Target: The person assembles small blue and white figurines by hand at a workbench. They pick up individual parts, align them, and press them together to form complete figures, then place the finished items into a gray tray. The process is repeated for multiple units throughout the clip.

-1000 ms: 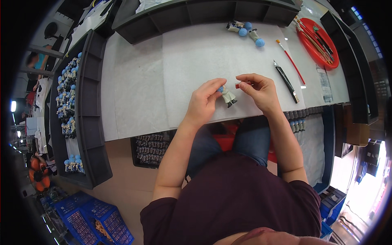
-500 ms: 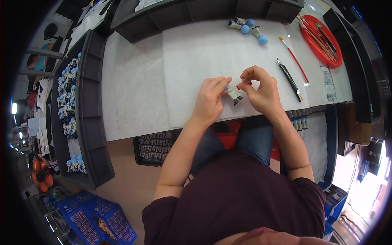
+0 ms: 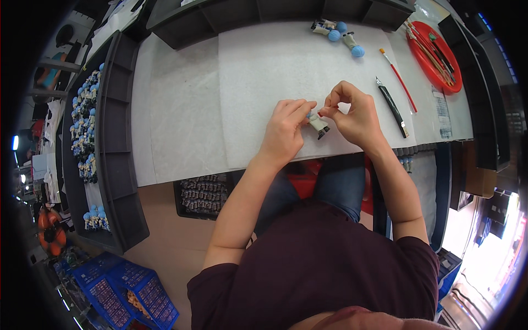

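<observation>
My left hand (image 3: 284,127) is closed around the head end of a small figurine (image 3: 319,126) with a cream body and dark feet. A little blue shows by the fingertips, and most of its head is hidden. My right hand (image 3: 357,118) pinches a small red piece (image 3: 322,114) between thumb and forefinger, right up against the figurine's upper part. That piece is too small to name. Both hands are over the white sheet (image 3: 247,82). Farther off on it lie a blue-headed figurine (image 3: 352,45) and a small cluster of similar figurines (image 3: 329,31).
To the right lie a black-handled craft knife (image 3: 391,107) and a red-handled brush (image 3: 399,80). Beyond them is a red oval tray (image 3: 456,82) of brushes. Dark divided trays (image 3: 118,115) stand at left and back, the left one beside many figurines. A bin of dark parts (image 3: 203,195) sits below the table edge.
The red piece has come closer to the figurine, and my right fingers have drawn nearer my left. The whole view has shifted slightly.
</observation>
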The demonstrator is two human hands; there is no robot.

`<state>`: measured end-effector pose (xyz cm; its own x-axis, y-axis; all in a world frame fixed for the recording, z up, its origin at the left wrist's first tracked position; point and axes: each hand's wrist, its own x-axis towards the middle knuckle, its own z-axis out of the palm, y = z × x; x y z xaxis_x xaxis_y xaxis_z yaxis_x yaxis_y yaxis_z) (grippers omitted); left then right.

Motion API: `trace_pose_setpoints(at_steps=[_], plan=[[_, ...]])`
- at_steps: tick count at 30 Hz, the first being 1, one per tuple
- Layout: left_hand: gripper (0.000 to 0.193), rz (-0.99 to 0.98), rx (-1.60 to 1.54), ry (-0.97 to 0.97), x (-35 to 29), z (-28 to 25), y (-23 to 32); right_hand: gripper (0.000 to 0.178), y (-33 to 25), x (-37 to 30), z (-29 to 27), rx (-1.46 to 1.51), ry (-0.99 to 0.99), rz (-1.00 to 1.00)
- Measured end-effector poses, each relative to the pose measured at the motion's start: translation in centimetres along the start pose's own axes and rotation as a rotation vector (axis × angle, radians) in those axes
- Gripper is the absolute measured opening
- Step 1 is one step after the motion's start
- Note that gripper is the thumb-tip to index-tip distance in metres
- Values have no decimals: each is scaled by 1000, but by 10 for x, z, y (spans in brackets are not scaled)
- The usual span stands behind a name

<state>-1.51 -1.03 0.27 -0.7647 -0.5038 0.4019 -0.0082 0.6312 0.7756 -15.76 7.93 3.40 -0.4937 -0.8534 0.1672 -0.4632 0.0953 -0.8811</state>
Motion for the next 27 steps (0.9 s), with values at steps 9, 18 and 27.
trace_pose_setpoints(at_steps=[9, 18, 27], plan=[[41, 27, 44, 6, 0, 2, -3, 19, -15, -7, 5, -14, -19, -74], [40, 64, 74, 9, 0, 2, -3, 21, -8, -5, 7, -136, -1, -89], [39, 44, -13, 25, -4, 0, -4, 28, -5, -3, -14, 27, -39, 51]])
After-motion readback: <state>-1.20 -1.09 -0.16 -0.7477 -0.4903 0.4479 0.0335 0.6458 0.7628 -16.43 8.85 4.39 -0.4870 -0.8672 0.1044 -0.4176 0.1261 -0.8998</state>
